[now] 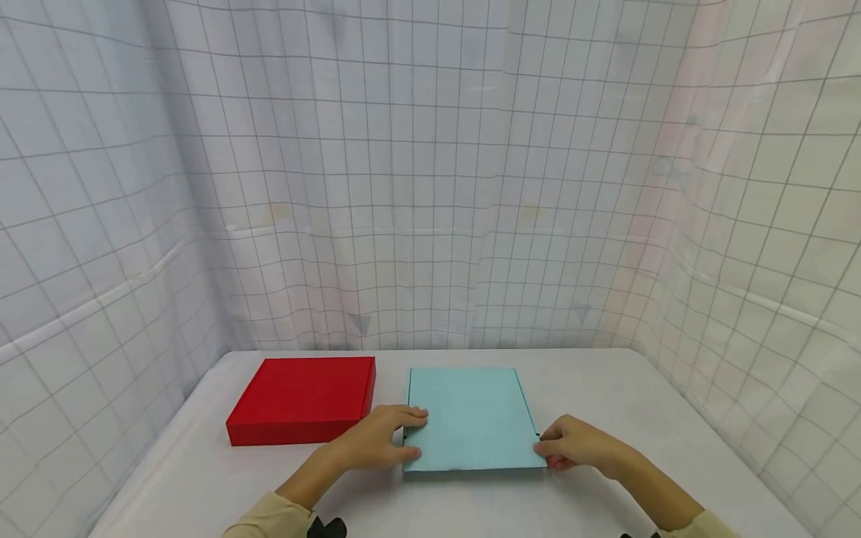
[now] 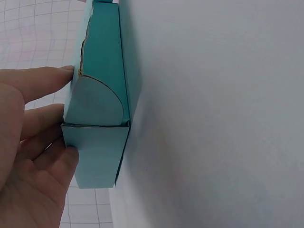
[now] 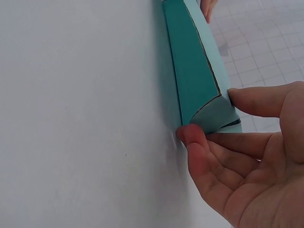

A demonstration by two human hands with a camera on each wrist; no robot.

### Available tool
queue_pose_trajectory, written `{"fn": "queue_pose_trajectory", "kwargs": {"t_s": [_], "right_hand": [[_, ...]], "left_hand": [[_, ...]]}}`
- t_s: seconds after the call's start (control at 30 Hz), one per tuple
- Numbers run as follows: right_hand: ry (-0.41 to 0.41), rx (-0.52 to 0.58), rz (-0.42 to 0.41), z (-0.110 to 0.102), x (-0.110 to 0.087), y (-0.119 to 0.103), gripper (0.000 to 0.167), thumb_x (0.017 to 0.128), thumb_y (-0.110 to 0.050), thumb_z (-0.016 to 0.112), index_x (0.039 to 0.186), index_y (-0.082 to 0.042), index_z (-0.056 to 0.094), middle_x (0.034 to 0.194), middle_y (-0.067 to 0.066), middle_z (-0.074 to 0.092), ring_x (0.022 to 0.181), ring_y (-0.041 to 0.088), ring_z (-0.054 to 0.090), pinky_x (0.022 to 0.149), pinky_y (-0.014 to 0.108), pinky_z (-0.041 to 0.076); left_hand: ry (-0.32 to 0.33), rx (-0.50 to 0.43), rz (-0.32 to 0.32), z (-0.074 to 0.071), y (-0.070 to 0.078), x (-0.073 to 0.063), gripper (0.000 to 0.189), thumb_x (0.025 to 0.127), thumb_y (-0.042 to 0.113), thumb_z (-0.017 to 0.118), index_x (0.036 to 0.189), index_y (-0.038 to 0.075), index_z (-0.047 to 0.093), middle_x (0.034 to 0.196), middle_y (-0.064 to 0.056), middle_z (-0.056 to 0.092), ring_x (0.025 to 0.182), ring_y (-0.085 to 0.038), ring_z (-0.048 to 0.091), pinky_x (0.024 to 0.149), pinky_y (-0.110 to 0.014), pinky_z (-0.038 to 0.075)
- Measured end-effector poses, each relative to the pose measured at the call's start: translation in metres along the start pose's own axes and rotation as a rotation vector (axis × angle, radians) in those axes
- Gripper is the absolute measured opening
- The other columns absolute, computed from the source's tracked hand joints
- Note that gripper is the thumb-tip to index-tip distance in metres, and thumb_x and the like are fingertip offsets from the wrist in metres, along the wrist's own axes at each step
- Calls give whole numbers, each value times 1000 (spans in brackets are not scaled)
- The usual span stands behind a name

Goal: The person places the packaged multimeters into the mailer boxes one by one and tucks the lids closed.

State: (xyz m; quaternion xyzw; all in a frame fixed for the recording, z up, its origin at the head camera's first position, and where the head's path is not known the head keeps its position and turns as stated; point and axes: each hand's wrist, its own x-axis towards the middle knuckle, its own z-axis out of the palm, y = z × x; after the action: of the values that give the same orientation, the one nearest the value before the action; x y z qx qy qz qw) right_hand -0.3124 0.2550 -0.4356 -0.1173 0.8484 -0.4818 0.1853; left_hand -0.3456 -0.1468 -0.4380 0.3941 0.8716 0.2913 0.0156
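Observation:
A light blue cardboard box (image 1: 467,415) lies flat on the white table, its lid down over the top. My left hand (image 1: 383,439) rests at its near left corner, thumb and index fingertip on the lid. The left wrist view shows that hand's other fingers against the box's side wall (image 2: 97,156). At the near right corner my right hand (image 1: 580,444) pinches the box, thumb on the lid edge and fingers bent around the side. A darker teal front panel (image 3: 192,61) shows under the lid, beside a rounded corner flap (image 3: 216,114).
A closed red box (image 1: 303,396) sits to the left of the blue one, close behind my left hand. White grid-patterned curtains (image 1: 430,187) enclose the table (image 1: 592,388) at the back and on both sides.

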Motion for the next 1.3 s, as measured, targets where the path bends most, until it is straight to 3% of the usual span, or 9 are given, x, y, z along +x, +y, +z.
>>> {"fn": "queue_pose_trajectory", "kwargs": {"t_s": [0.2,0.43,0.63,0.83,1.07,1.23,1.3], "right_hand": [[-22,62,12,0,0,0,31,99,-17,70,111,11,70,85,11,67,79,23,67,76,38,61],[-54,137,4,-1,0,-5,20,98,-14,69,98,6,71,80,7,64,75,18,65,79,38,62],[-58,191,5,0,1,-4,25,98,-10,70,108,13,68,89,12,67,80,22,69,82,41,62],[-15,154,12,1,1,-3,40,95,-9,74,118,20,61,99,18,65,82,25,68,81,41,62],[31,74,6,2,3,-1,39,93,-13,78,115,17,66,96,12,71,84,24,70,78,40,62],[53,-18,-33,2,4,-1,32,92,-17,79,108,10,72,87,8,72,80,22,69,74,38,62],[69,-73,-51,2,6,-1,36,92,-18,80,111,11,71,90,7,72,82,22,69,75,39,61]], "left_hand": [[-7,-30,-6,-1,1,0,54,94,27,75,140,2,64,145,-6,60,135,-29,53,101,-38,52],[-13,-19,-24,-2,0,1,55,94,30,75,141,3,64,146,-4,59,136,-27,52,104,-41,51],[-4,-16,-23,-3,-1,1,54,93,29,75,140,3,64,145,-4,60,136,-27,52,104,-42,50],[-9,-31,-25,-2,0,0,55,93,28,76,140,2,64,145,-5,60,136,-28,52,103,-39,51],[5,-29,-16,1,0,0,55,92,25,79,139,1,64,144,-5,60,136,-28,52,104,-40,51],[27,-23,1,3,-3,1,55,91,25,80,139,2,65,143,-5,61,134,-28,54,102,-39,52],[34,-23,2,3,-4,1,54,91,24,80,138,1,65,143,-5,61,134,-28,54,103,-40,52]]}}
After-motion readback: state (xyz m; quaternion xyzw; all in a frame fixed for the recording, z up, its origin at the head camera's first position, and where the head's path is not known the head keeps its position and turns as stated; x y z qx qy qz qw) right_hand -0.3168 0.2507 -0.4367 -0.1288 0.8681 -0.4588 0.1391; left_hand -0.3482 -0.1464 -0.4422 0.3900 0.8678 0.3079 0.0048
